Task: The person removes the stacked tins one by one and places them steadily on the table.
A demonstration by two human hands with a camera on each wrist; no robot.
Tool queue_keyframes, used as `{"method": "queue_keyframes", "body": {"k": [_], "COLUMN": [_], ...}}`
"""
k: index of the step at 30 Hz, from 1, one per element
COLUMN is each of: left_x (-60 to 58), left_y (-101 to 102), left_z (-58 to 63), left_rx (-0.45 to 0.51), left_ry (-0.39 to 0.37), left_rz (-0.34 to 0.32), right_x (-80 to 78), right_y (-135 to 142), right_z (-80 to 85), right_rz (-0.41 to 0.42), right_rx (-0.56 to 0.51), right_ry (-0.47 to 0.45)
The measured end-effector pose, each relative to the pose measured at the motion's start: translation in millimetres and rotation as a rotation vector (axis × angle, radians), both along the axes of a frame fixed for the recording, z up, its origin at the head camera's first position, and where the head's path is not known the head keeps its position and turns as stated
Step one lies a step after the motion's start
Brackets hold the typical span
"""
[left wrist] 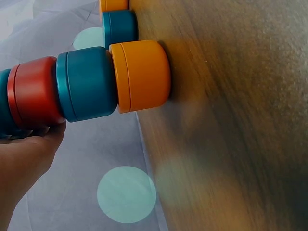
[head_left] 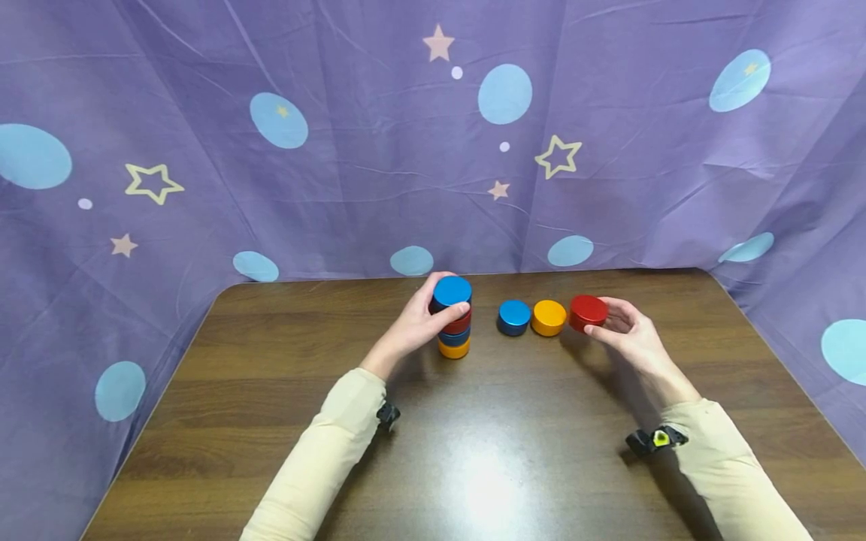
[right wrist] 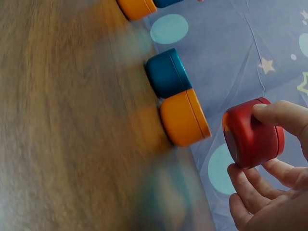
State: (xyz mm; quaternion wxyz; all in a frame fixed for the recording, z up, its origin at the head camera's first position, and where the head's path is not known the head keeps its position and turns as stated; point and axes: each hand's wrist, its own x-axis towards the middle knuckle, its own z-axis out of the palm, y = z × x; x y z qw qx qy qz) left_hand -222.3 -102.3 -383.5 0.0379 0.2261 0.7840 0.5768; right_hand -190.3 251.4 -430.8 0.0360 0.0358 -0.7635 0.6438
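Note:
A stack of round lidded metal tins stands upright left of the table's middle. From the top it runs blue tin, red tin, second blue tin, orange tin. My left hand grips the stack's upper part, thumb lying across where the top blue tin meets the red one. My right hand pinches another red tin between thumb and fingers, raised off the table and tilted in the right wrist view. Beside it a separate blue tin and orange tin sit side by side.
The brown wooden table ends at a purple curtain with stars and dots, close behind the tins. Each sleeved wrist wears a dark strap device, such as the right wrist device.

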Motion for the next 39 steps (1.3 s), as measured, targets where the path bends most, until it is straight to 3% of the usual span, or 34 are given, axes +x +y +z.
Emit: {"method": "queue_keyframes", "body": {"k": [8, 25, 33, 39], "left_x": [-0.4, 0.8, 2.1, 1.5], "left_y": [0, 0, 0, 0], "left_z": [-0.2, 1.2, 3.3, 1.6], "left_rx": [0.004, 0.01, 0.015, 0.009], "left_ry": [0.006, -0.012, -0.04, -0.016], "left_rz": [0.002, 0.003, -0.007, 0.002], "right_x": [-5.2, -18.6, -24.3, -26.9], "right_y": [7, 14, 13, 12], "right_z": [-8.1, -22.6, -25.9, -29.3], "right_rz": [-0.011, 0.004, 0.008, 0.011], "right_rx": [0.051, 0.204, 0.267, 0.276], "right_ry": [0.031, -0.054, -0.073, -0.062]}}
